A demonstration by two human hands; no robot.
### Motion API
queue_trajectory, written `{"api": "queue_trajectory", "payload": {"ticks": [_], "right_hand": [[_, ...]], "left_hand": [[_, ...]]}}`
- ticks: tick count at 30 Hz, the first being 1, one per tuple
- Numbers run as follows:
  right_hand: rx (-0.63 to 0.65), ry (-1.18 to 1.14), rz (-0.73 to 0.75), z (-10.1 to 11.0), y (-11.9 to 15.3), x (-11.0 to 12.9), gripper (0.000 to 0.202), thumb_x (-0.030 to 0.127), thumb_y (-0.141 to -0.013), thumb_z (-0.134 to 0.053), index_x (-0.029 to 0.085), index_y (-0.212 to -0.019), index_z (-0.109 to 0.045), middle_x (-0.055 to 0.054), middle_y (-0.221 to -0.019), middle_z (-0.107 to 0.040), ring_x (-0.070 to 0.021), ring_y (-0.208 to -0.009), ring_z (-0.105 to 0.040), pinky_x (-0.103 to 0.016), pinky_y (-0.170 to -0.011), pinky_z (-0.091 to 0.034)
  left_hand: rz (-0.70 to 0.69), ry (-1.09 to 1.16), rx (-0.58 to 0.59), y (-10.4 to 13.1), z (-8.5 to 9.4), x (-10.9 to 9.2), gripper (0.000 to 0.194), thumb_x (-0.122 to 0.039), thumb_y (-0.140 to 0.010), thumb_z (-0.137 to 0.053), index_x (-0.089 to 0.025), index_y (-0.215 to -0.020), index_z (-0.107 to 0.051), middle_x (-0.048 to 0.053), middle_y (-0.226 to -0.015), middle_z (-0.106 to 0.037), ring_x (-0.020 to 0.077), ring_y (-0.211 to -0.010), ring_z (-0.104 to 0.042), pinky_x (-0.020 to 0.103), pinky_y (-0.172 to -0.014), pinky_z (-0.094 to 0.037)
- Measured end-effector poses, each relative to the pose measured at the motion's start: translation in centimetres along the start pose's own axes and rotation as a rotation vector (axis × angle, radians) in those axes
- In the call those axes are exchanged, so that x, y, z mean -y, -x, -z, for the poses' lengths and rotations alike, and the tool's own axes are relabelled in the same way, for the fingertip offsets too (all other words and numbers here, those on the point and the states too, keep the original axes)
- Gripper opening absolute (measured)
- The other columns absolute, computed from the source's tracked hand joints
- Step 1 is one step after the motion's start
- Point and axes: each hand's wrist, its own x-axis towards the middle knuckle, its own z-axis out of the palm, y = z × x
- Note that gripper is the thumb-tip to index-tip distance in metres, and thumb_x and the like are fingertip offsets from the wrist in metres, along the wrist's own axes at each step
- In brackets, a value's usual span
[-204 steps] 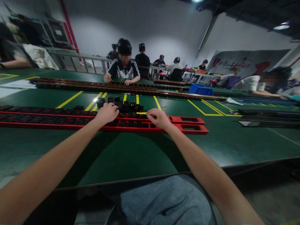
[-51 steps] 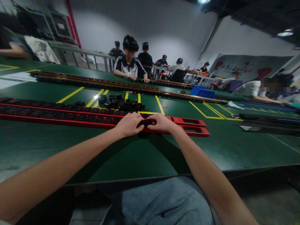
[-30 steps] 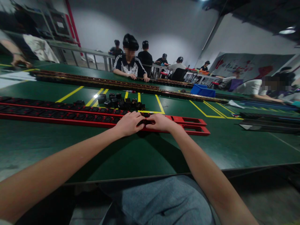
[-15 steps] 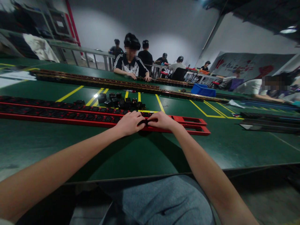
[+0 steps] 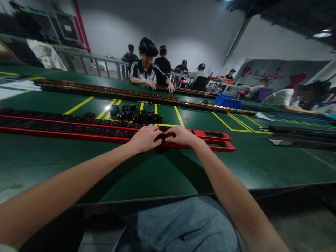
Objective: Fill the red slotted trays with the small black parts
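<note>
Two long red rails [image 5: 222, 147] lie side by side across the green table, lined with black socket-like modules [image 5: 120, 133] over their left and middle length. My left hand [image 5: 147, 137] is closed over the nearer rail, its fingers curled on a small black module [image 5: 159, 137]. Facing it, my right hand [image 5: 180, 135] pinches at the same module from the right. Both hands rest at the rail, and the fingers hide most of the piece. Right of my hands, the rail ends show open slots.
Several loose black modules [image 5: 128, 112] lie in a pile behind the rails. Farther back run long brown strips [image 5: 110, 91], with a blue bin [image 5: 228, 101] at their right. Dark strips [image 5: 301, 136] lie at the right. A co-worker [image 5: 148, 71] sits across the table.
My hands stay at the same spot on the rail, with only slight finger movement. Across the table, the co-worker's hands have shifted a little to the right.
</note>
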Motion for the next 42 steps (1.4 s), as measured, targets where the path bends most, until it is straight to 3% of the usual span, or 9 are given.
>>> {"api": "queue_trajectory", "payload": {"ticks": [7,11,16,37,39,42], "right_hand": [[-0.028,-0.058,-0.011,-0.5,0.0,-0.1,0.028,0.026,-0.086,-0.066,0.015,-0.111,-0.071,-0.001,-0.081,-0.068,-0.0123,-0.066,-0.052,-0.025,-0.063,-0.035],[-0.076,-0.025,0.038,-0.8,-0.1,0.2,0.022,0.025,-0.087,-0.066,0.014,-0.106,-0.072,-0.005,-0.089,-0.069,-0.0145,-0.075,-0.057,-0.026,-0.069,-0.039],[-0.137,0.061,0.129,-0.9,-0.4,0.3,0.018,0.027,-0.088,-0.068,0.012,-0.097,-0.073,-0.008,-0.093,-0.065,-0.0175,-0.085,-0.057,-0.029,-0.078,-0.042],[-0.104,0.029,0.144,-1.1,-0.4,0.0,0.017,0.03,-0.09,-0.068,0.015,-0.097,-0.074,-0.005,-0.092,-0.064,-0.0165,-0.084,-0.057,-0.029,-0.077,-0.041],[-0.132,0.055,0.141,-1.4,-0.5,-0.1,0.019,0.031,-0.09,-0.068,0.015,-0.096,-0.074,-0.005,-0.091,-0.064,-0.0165,-0.084,-0.056,-0.028,-0.077,-0.041],[-0.27,0.108,0.083,-1.7,-1.0,-0.5,0.021,0.032,-0.094,-0.063,0.014,-0.095,-0.074,-0.007,-0.094,-0.062,-0.018,-0.09,-0.057,-0.03,-0.082,-0.043]], "left_hand": [[-0.019,-0.015,-0.007,0.1,-0.1,0.1,0.03,-0.038,-0.097,-0.05,-0.018,-0.109,-0.067,0.01,-0.107,-0.064,0.0263,-0.1,-0.058,0.04,-0.084,-0.045],[-0.007,-0.051,-0.047,0.3,0.2,-0.1,0.033,-0.036,-0.1,-0.041,-0.017,-0.104,-0.068,0.011,-0.105,-0.063,0.0261,-0.097,-0.057,0.042,-0.084,-0.043],[0.008,-0.083,-0.053,0.3,0.3,-0.4,0.026,-0.027,-0.096,-0.044,-0.016,-0.096,-0.067,0.012,-0.101,-0.062,0.0262,-0.095,-0.055,0.041,-0.083,-0.042],[-0.076,-0.095,0.037,-0.2,0.7,0.6,0.034,-0.03,-0.099,-0.041,-0.016,-0.094,-0.072,0.011,-0.095,-0.061,0.0256,-0.09,-0.057,0.039,-0.076,-0.044],[-0.085,-0.089,0.04,-0.2,0.6,0.8,0.032,-0.032,-0.098,-0.044,-0.017,-0.095,-0.072,0.011,-0.095,-0.062,0.0254,-0.091,-0.058,0.038,-0.076,-0.044],[-0.088,-0.069,0.047,-0.2,0.3,1.1,0.031,-0.036,-0.098,-0.047,-0.018,-0.094,-0.071,0.01,-0.097,-0.062,0.0245,-0.092,-0.058,0.037,-0.078,-0.045]]}}
